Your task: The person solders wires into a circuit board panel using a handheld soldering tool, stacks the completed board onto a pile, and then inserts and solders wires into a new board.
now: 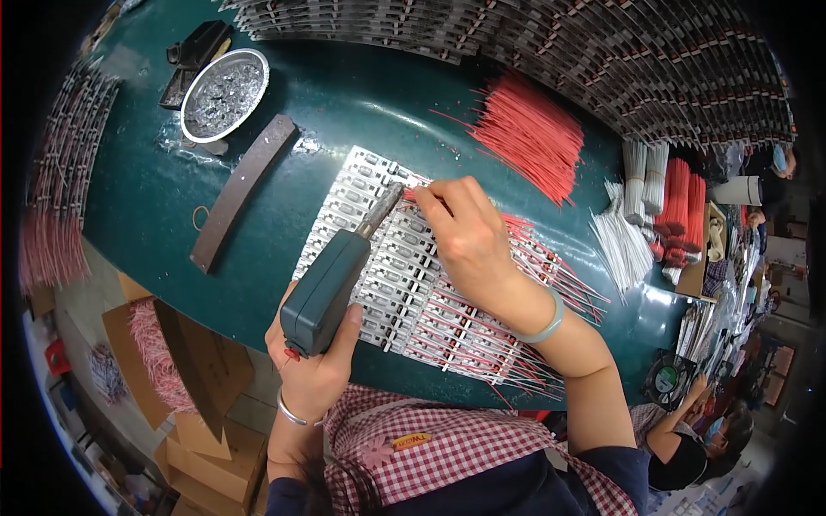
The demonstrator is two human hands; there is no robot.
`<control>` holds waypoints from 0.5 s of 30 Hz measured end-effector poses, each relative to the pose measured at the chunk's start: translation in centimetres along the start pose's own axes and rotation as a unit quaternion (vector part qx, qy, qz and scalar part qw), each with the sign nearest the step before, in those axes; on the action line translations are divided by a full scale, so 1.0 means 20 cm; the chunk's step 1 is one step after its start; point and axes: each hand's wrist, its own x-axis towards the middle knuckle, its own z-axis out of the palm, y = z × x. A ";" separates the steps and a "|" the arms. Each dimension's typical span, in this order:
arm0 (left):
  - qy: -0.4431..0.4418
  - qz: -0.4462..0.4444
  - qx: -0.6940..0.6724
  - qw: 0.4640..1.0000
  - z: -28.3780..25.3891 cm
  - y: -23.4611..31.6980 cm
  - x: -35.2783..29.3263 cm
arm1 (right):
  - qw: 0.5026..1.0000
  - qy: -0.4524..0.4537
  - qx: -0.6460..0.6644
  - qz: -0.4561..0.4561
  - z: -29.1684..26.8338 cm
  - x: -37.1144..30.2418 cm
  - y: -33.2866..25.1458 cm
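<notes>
My left hand [318,370] is wrapped around the dark green body of a soldering gun [327,288]. Its metal tip points away from me and lies over the upper part of a panel of white parts [353,185], close to my right fingertips. Thumb and forefinger of my right hand [469,245] pinch the end of a red wire [409,195] against the panel, beside the tip. Rows of red and white wires [551,279] stick out from the panel's right side, partly under my right forearm. The exact contact between tip and wire is too small to make out.
Loose red wires [529,142] lie beyond the panel, white wires [621,241] to the right. A metal dish of silvery scraps [225,95] and a curved brown bar [245,193] are at left. Wired panels [602,60] line the far edge. Another person [701,434] sits at right.
</notes>
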 end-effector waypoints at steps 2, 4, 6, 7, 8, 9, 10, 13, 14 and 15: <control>-0.003 0.007 0.006 1.000 0.00 0.01 0.00 | 1.000 -0.006 0.000 0.000 0.00 0.00 0.00; -0.005 0.014 0.012 1.000 0.00 0.00 0.01 | 1.000 -0.007 0.000 -0.001 0.00 0.00 0.00; -0.011 0.056 0.024 0.998 0.00 -0.01 0.01 | 1.000 -0.009 -0.001 -0.001 0.00 0.01 0.00; -0.011 0.056 0.024 0.998 0.00 0.00 0.01 | 1.000 -0.011 -0.003 0.000 0.00 0.01 0.00; -0.009 0.064 0.033 0.997 0.00 0.01 0.01 | 1.000 -0.013 -0.005 0.001 -0.01 0.01 0.00; -0.006 0.073 0.043 0.996 0.00 0.01 0.01 | 1.000 -0.013 -0.005 0.001 -0.01 0.01 0.00; -0.005 0.073 0.043 0.996 -0.01 0.01 0.00 | 1.000 -0.012 -0.006 0.000 0.00 0.01 -0.01; 0.028 -0.003 -0.004 1.000 -0.02 -0.03 -0.04 | 1.000 -0.009 -0.008 0.000 0.00 0.01 0.00; 0.036 -0.001 0.002 0.999 -0.03 -0.04 -0.05 | 1.000 -0.007 -0.009 0.000 0.00 0.01 0.00; 0.044 0.002 0.009 0.999 -0.03 -0.05 -0.05 | 1.000 -0.007 -0.009 0.000 0.00 0.00 0.00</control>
